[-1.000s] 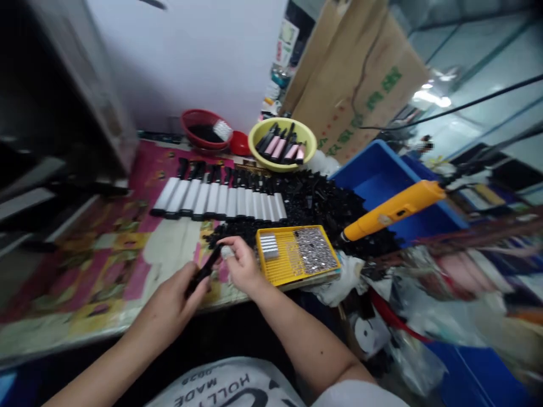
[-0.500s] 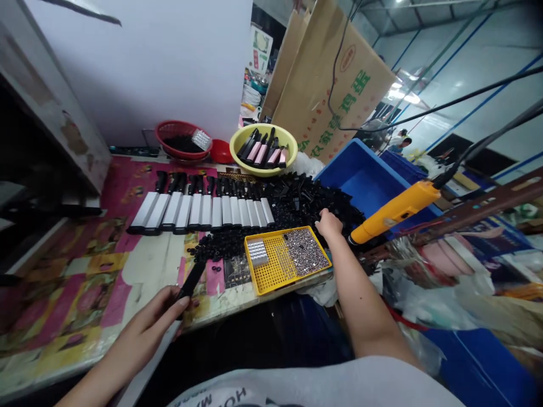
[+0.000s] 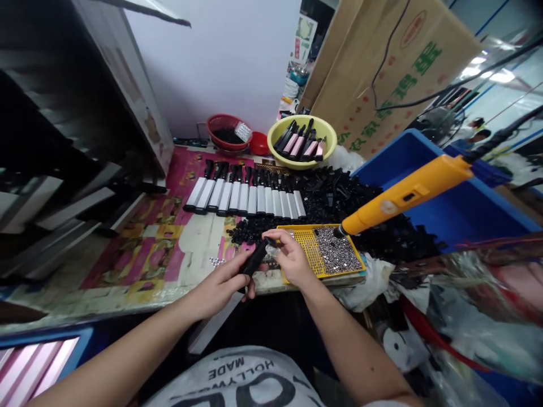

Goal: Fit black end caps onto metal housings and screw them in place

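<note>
My left hand [image 3: 220, 285] grips a black stick-shaped part [image 3: 255, 258] at the table's front edge. My right hand [image 3: 289, 257] pinches the top end of that same part, with a small clear piece at the fingertips. Just right of my hands lies a yellow tray [image 3: 324, 254] with several small silver screws. A row of silver-and-black bars [image 3: 246, 198] lies behind. A heap of small black parts [image 3: 339, 198] spreads beyond the tray.
A yellow electric screwdriver [image 3: 403, 192] hangs on a cable above the tray's right side. A yellow bowl [image 3: 302, 141] with pink and black pieces and a red basket [image 3: 227, 131] stand at the back. A blue bin [image 3: 441, 198] is at the right, shelving [image 3: 63, 169] at the left.
My right hand came back from the heap of black parts to the stick in my left hand. The view shifted left.
</note>
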Demonstrator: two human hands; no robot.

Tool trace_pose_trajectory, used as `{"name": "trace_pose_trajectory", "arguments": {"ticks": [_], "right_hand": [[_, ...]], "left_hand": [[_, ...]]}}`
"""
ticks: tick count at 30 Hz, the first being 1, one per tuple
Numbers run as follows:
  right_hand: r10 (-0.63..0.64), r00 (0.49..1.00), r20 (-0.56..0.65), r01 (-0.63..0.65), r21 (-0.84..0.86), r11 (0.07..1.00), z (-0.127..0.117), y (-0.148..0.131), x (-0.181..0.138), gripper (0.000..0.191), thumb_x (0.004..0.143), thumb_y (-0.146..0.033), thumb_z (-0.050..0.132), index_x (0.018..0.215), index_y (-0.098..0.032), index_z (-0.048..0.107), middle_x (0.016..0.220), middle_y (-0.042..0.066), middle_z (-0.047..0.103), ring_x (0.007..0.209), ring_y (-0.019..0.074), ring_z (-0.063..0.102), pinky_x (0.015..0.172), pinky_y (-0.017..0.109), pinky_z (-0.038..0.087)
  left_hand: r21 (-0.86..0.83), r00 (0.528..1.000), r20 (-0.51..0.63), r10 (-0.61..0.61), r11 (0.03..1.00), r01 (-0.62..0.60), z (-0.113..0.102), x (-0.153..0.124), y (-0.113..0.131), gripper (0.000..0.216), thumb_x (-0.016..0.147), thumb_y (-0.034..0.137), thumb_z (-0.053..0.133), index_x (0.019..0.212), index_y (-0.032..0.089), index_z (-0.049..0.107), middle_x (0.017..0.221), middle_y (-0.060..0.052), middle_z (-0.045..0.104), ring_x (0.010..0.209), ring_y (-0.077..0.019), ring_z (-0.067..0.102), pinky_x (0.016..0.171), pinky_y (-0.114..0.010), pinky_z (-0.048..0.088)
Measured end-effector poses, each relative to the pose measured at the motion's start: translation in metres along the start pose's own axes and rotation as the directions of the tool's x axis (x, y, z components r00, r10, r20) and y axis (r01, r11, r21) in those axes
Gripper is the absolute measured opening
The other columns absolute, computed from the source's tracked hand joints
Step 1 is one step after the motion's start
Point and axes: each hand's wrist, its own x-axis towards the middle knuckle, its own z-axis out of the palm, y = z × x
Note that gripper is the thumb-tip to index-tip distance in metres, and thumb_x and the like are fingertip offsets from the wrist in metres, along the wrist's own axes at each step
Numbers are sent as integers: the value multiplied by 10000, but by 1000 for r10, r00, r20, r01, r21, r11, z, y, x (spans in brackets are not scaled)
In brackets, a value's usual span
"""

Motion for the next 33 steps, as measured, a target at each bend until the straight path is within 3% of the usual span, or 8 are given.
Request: {"name": "trace_pose_trajectory", "arguments": {"ticks": [9, 14, 16, 19, 20, 24, 29, 33], "right_hand": [[137, 983, 124, -151, 110, 982, -2, 6, -6, 206, 815, -285, 551, 1012, -230, 579, 938, 19, 613, 897, 146, 587, 819, 302, 483], [-115, 993, -21, 101, -344, 934, -15, -24, -11, 324, 800, -270, 566, 1123, -279, 550, 1165, 52, 546, 1109, 204, 512, 959, 389, 417], [-415, 878, -238, 233, -545, 806, -40, -48, -8, 493, 760, -286, 609, 1226, -326, 450, 1304, 43, 429, 1237, 236, 406, 1017, 437, 359], [-617, 547, -565, 199, -629, 752, -90, -72, 5, 579, 794, -326, 552, 1306, -332, 282, 1342, 53, 357, 1273, 244, 368, 997, 473, 365], [-566, 545, -618, 172, -579, 797, -106, -72, 10, 555, 808, -331, 530, 1301, -311, 276, 1303, 67, 400, 1230, 238, 425, 965, 466, 395], [-276, 743, -610, 145, -256, 956, -138, -39, 27, 477, 751, -311, 600, 1176, -260, 389, 1019, 40, 582, 830, 153, 624, 771, 344, 501], [-254, 713, -654, 281, -66, 957, -128, 13, 36, 458, 708, -321, 606, 1126, -253, 432, 757, -42, 517, 559, 81, 542, 572, 241, 475], [-216, 710, -670, 210, -91, 973, -122, 30, 42, 491, 733, -408, 548, 1166, -236, 393, 676, -54, 487, 488, 80, 504, 512, 237, 448]], "left_hand": [[479, 965, -208, 159, 877, -41, 22, -6, 9, 490, 814, 375, 529, 1266, 192, 486, 949, -82, 635, 779, -221, 582, 670, -284, 447], [488, 969, -209, 130, 873, -11, 18, 3, 6, 486, 840, 401, 488, 1278, 191, 461, 870, -59, 624, 612, -166, 551, 603, -268, 437], [366, 976, -215, 33, 929, 49, 10, 10, 0, 533, 835, 416, 491, 1319, 215, 400, 814, -25, 601, 506, -129, 502, 502, -251, 421], [70, 974, -145, -174, 980, 185, 2, 23, -9, 619, 814, 392, 526, 1369, 230, 303, 768, 0, 578, 422, -97, 455, 384, -222, 375], [-26, 967, -105, -234, 972, 232, 2, 27, -12, 649, 804, 368, 546, 1379, 230, 279, 753, 3, 577, 411, -90, 447, 370, -216, 373], [-280, 933, -19, -358, 898, 339, 11, 38, -18, 663, 776, 268, 600, 1364, 222, 297, 712, 5, 557, 454, -78, 462, 401, -196, 408], [-380, 926, 18, -378, 854, 356, 18, 47, -22, 558, 772, 253, 620, 1284, 248, 400, 714, 22, 522, 468, -49, 451, 423, -168, 411], [-410, 927, 8, -374, 845, 344, 16, 48, -24, 536, 762, 247, 632, 1251, 227, 413, 704, 23, 521, 455, -52, 443, 400, -167, 404]]}}
